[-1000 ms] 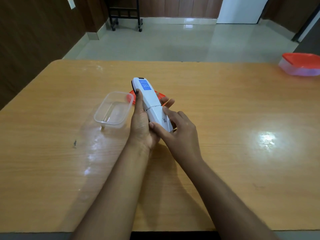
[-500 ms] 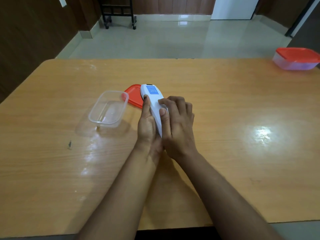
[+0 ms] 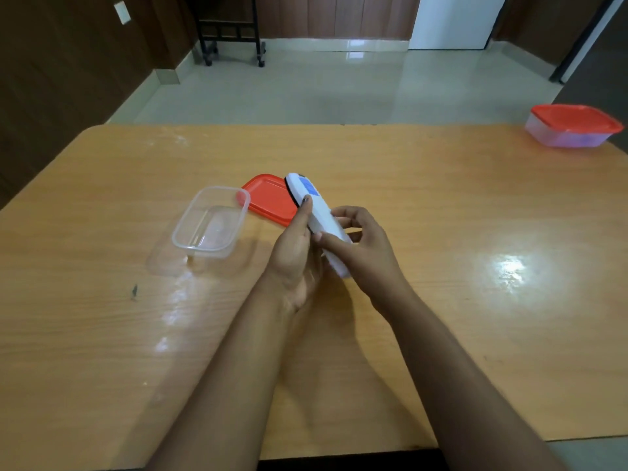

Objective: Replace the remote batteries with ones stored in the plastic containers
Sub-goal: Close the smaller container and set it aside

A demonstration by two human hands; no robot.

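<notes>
We hold the remote [image 3: 317,217] above mid-tabletop, left hand [image 3: 295,253] gripping its side; our right hand [image 3: 365,248], earlier flat over it, now pinches its near end, fingers lifted apart.
</notes>
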